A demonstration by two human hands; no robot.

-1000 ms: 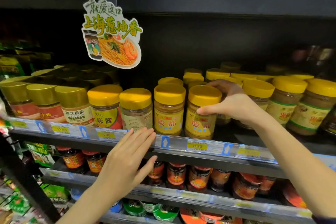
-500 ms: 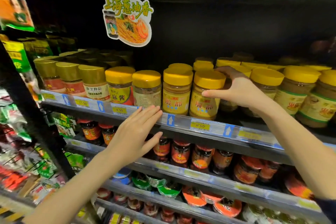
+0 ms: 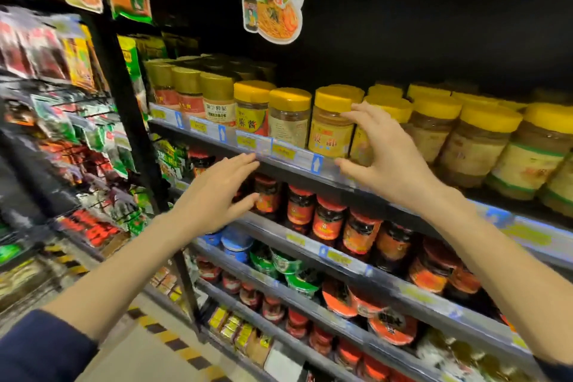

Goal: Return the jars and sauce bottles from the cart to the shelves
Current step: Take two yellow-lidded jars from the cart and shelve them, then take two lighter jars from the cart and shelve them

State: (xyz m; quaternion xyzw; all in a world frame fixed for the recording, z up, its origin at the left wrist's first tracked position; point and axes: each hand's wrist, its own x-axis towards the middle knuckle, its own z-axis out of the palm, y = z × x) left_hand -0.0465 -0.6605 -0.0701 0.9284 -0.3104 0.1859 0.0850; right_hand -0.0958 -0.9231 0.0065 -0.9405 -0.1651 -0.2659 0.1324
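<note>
Jar stands on the shelf, right hand and left hand spread wide, holding nothing, so next grab another from the cart

- Black back panel, dim behind the upper tier.
- Grey shelves, fronted by price rails with yellow tags and blue arrows.
- Black upright post at the bay's left edge.
- Peg hooks beyond it, hung with packets.
- Noodle sign hanging overhead.
- Pale floor crossed by yellow-and-black hazard tape.
</note>
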